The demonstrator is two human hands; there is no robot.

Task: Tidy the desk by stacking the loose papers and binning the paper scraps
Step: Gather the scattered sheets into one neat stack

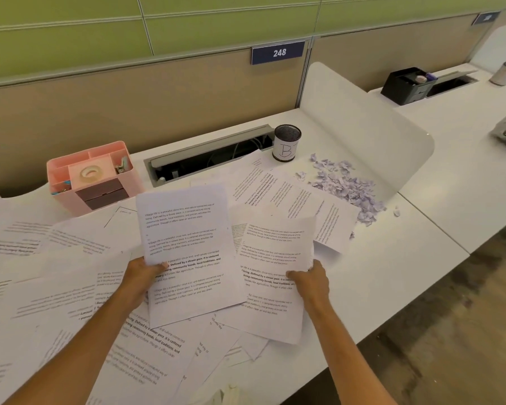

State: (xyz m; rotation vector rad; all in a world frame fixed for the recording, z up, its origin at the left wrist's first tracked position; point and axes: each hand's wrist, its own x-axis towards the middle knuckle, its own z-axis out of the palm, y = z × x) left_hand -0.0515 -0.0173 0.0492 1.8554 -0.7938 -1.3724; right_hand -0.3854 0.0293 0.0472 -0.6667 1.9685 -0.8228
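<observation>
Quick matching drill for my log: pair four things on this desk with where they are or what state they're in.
Things:
1. scraps
2. mesh cup
3. tape roll
4. right hand

Places/states:
A. in the pink organizer
B. piled by the white divider
C. gripping a sheet
D. upright beside the cable slot

Pairs: 1-B, 2-D, 3-A, 4-C

Loose papers [70, 287] lie scattered over the near and left parts of the worktop [392, 273]. At the far left stands an organiser [94, 176], with a cable tray [211, 153] to its right and then a mesh cup [287, 143]. Paper scraps [348, 185] lie heaped right of the cup, before a divider panel [362, 127].
</observation>
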